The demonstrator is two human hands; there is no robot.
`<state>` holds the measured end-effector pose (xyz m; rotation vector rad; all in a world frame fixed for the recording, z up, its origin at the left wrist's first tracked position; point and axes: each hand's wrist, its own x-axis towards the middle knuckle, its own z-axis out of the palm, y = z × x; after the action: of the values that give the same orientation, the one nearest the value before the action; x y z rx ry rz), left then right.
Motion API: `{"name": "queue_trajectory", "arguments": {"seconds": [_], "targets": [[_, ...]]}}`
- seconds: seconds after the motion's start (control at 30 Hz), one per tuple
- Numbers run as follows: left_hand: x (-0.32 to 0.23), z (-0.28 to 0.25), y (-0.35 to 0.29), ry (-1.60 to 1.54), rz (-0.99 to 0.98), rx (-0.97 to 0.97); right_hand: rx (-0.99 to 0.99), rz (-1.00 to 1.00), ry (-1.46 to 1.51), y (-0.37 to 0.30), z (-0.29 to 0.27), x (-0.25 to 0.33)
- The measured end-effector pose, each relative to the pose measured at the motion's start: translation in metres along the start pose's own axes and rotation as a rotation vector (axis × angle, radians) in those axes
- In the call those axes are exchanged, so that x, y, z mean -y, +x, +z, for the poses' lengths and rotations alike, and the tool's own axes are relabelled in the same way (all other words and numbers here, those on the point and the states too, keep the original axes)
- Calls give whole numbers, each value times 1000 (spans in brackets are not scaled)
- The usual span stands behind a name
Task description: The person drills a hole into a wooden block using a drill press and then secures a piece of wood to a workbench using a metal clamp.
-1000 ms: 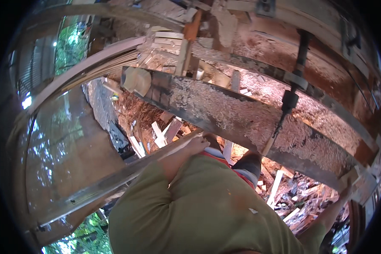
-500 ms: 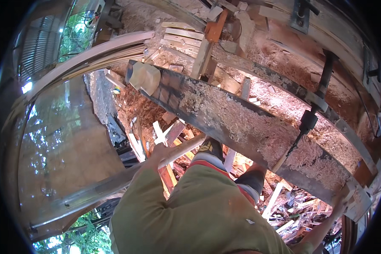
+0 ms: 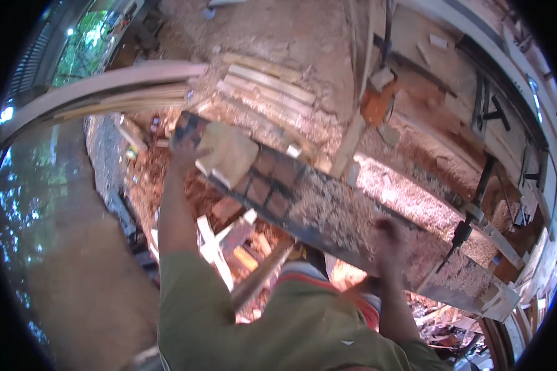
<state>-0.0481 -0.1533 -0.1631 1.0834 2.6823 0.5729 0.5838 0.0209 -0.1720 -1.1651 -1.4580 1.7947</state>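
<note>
Two bare hands reach over a long, dark surface [image 3: 284,180] that slants down to the right. At its far left end, a pale wood block [image 3: 232,148] rests on it, and the left hand [image 3: 187,153] is at the block's left edge, though I cannot tell whether it grips. The right hand [image 3: 387,244] is over the middle, near curled wood shavings [image 3: 334,210]; it is blurred, so how far it is open, or whether it has hold of anything, cannot be told. Further right, a black drill chuck [image 3: 462,235] points its bit down toward the surface
</note>
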Motion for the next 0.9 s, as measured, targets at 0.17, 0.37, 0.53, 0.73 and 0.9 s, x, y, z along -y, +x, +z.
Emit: {"name": "queue_trajectory", "arguments": {"seconds": [0.17,0.37,0.53,0.73,0.9], "targets": [[-39,-12,54,-383,-200,675,516,586,434,88,263,-17],[-18,25,22,-678,-486,623,71,564,404,117,382,-51],[-29,80,-63,-712,-511,797,-223,523,223,69,327,-82],[-85,123,-191,-1000,-698,774,-163,524,315,-2,174,-45],[-255,153,-299,-989,-525,1190,-165,340,265,-135,-11,-14]]}}
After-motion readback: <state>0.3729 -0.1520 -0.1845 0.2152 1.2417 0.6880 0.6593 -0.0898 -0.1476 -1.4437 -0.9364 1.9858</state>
